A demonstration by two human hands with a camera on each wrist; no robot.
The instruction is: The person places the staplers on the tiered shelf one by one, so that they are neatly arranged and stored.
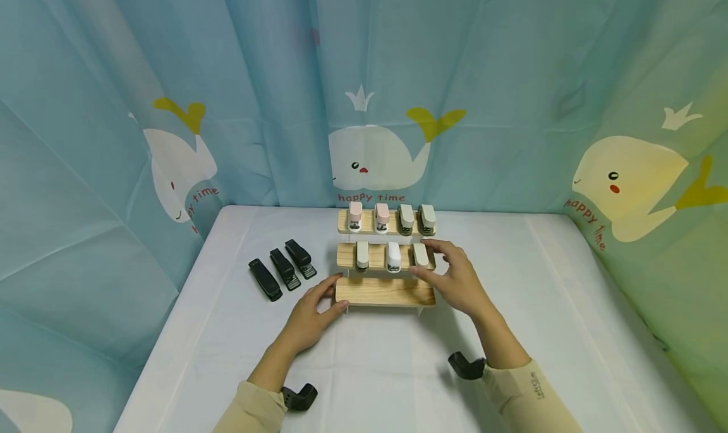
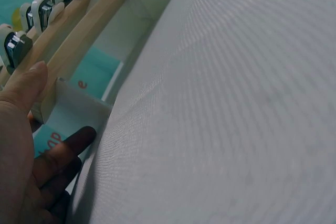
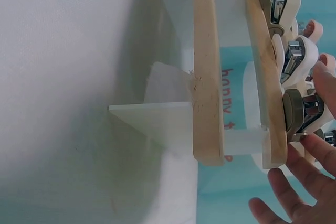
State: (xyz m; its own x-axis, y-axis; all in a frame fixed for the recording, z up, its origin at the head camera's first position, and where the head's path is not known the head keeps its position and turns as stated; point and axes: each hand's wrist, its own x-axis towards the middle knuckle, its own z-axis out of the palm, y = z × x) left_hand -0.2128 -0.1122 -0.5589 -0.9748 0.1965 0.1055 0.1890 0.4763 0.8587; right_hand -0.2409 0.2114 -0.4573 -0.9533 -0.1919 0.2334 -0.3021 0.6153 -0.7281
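Observation:
A three-tier wooden display rack [image 1: 375, 292] with white side supports stands on the table. My left hand [image 1: 309, 316] grips the left end of its bottom shelf, the thumb at the front corner and a finger at the back one. On the middle shelf, my right hand [image 1: 457, 278] pinches the rightmost small stapler [image 1: 420, 255], pale on top with a dark olive base [image 3: 294, 111], between thumb and index finger. To its left on that shelf are a white stapler [image 1: 394, 257] and a cream stapler [image 1: 362, 256]. The bottom shelf carries nothing.
Two pink staplers [image 1: 382, 218] and two pale grey ones [image 1: 406, 219] line the top shelf. Left of the rack, three black staplers [image 1: 284, 268] lie in a slanted row on the white table [image 1: 387, 370]. A blue whale-print curtain [image 1: 273, 104] hangs behind.

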